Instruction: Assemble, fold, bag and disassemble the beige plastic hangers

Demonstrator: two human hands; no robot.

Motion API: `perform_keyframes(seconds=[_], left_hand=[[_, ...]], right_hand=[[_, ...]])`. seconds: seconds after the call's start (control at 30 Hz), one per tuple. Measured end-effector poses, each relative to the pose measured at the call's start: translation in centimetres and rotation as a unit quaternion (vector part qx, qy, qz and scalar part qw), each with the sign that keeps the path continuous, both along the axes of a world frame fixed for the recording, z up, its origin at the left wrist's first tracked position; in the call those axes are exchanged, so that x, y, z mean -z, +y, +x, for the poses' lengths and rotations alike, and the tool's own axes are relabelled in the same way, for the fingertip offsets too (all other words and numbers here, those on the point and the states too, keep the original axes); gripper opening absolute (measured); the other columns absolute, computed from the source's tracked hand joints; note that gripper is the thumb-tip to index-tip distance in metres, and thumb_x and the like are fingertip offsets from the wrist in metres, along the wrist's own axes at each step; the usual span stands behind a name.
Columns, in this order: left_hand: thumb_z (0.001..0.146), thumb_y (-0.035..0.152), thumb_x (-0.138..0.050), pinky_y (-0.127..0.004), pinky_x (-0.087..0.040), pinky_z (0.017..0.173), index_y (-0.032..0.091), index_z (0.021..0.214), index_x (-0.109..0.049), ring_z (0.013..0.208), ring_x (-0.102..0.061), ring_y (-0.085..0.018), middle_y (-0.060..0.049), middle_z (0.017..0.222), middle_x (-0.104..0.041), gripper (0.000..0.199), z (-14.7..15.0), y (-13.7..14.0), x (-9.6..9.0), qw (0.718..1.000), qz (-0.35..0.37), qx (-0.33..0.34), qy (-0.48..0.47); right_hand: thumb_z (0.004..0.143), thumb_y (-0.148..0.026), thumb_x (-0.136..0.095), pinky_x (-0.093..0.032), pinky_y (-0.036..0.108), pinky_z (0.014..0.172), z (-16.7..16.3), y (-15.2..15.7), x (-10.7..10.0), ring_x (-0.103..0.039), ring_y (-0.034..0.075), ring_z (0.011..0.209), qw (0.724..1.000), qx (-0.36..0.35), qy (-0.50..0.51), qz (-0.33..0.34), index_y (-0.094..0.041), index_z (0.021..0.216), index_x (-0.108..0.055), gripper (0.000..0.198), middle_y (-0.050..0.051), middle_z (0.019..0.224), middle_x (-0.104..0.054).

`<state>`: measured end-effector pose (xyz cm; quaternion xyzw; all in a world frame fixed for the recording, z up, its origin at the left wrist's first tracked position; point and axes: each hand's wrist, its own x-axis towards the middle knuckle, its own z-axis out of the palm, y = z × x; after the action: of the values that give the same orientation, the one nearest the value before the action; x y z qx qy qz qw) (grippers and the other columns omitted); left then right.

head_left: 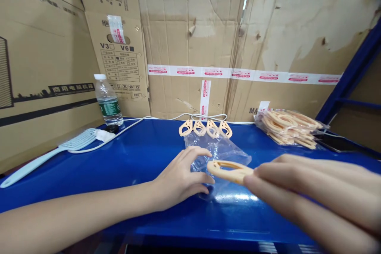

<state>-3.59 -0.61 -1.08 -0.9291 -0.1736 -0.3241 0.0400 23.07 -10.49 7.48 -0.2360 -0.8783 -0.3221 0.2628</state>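
Beige looped piece (228,174) sits at the lower centre-right, pinched by the right hand (312,194), whose fingers hide its right end; its long axis runs nearly sideways, rounded tip pointing left. The left hand (184,176), fingers parted, overlaps a clear bag (229,149), contact unclear. Four similar pieces (200,123) line up above it; a bagged stack (288,127) lies right.

R edge is cutting off blurry R hand (321,194); fingers (276,172) are hiding 1 end of tan pc (238,175); btl label (110,108) txt is looking too tiny.
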Motion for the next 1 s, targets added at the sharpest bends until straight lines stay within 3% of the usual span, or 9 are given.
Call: perform_keyframes(seconds=[0.1,0.17,0.3,0.47,0.6,0.8,1.0], left_hand=[[0.089,0.026,-0.063,-0.042,-0.043,0.095,0.027,0.091,-0.072,0.117,-0.045,-0.025,-0.007,0.124,-0.047,0.009,0.1,-0.1,0.1,1.0,0.003,0.01,-0.009],[0.09,0.027,-0.061,-0.042,-0.042,0.097,0.027,0.087,-0.072,0.117,-0.044,-0.024,-0.006,0.124,-0.048,0.012,0.2,-0.3,0.0,1.0,0.002,0.016,-0.016],[0.093,0.03,-0.057,-0.042,-0.038,0.102,0.027,0.084,-0.072,0.119,-0.042,-0.024,-0.005,0.124,-0.05,0.018,0.4,-0.6,-0.2,1.0,-0.007,0.015,-0.016],[0.094,0.032,-0.055,-0.038,-0.039,0.099,0.028,0.095,-0.068,0.113,-0.044,-0.022,-0.004,0.118,-0.053,0.014,0.4,-0.8,-0.2,1.0,0.02,0.016,-0.011],[0.095,0.029,-0.051,-0.034,-0.043,0.095,0.022,0.114,-0.059,0.102,-0.049,-0.02,-0.005,0.113,-0.056,0.021,0.4,-0.9,-0.3,0.999,-0.018,-0.026,-0.025],[0.096,0.024,-0.05,-0.038,-0.041,0.097,0.024,0.092,-0.065,0.11,-0.043,-0.022,-0.006,0.115,-0.051,0.016,0.3,-0.9,-0.5,0.996,0.079,0.038,-0.012],[0.092,0.011,-0.053,-0.036,-0.044,0.09,0.028,0.096,-0.068,0.102,-0.046,-0.022,-0.006,0.105,-0.05,0.024,0.1,-1.2,-0.8,0.996,0.079,0.041,0.028]], right_hand=[[0.097,-0.013,-0.041,-0.053,0.029,0.058,-2.8,0.6,0.1,-0.064,0.021,0.079,0.998,-0.054,-0.017,0.027,-0.021,0.088,-0.067,0.029,0.008,0.09,-0.067],[0.093,-0.007,-0.041,-0.05,0.029,0.054,-3.9,1.1,0.5,-0.061,0.019,0.068,0.997,-0.059,-0.049,0.012,-0.019,0.076,-0.065,0.031,0.008,0.08,-0.065],[0.087,-0.009,-0.045,-0.048,0.032,0.051,-5.2,2.1,1.4,-0.058,0.021,0.063,0.986,-0.035,-0.16,0.0,-0.014,0.078,-0.065,0.022,0.011,0.077,-0.063],[0.082,-0.01,-0.051,-0.038,0.033,0.042,-6.6,3.0,1.3,-0.05,0.021,0.055,0.986,-0.028,-0.16,0.028,-0.015,0.071,-0.059,0.015,0.008,0.067,-0.055],[0.082,-0.009,-0.051,-0.036,0.033,0.041,-7.4,3.8,2.0,-0.049,0.021,0.054,0.984,-0.017,-0.17,0.051,-0.014,0.071,-0.058,0.014,0.008,0.068,-0.055],[0.083,-0.009,-0.047,-0.041,0.034,0.044,-7.2,5.2,4.6,-0.055,0.024,0.057,0.979,0.04,-0.185,0.076,-0.014,0.082,-0.058,0.012,0.011,0.076,-0.059],[0.069,-0.006,-0.056,-0.038,0.029,0.037,-5.9,6.0,6.9,-0.056,0.024,0.051,0.969,0.136,-0.192,0.068,-0.011,0.075,-0.063,0.01,0.01,0.067,-0.059]])
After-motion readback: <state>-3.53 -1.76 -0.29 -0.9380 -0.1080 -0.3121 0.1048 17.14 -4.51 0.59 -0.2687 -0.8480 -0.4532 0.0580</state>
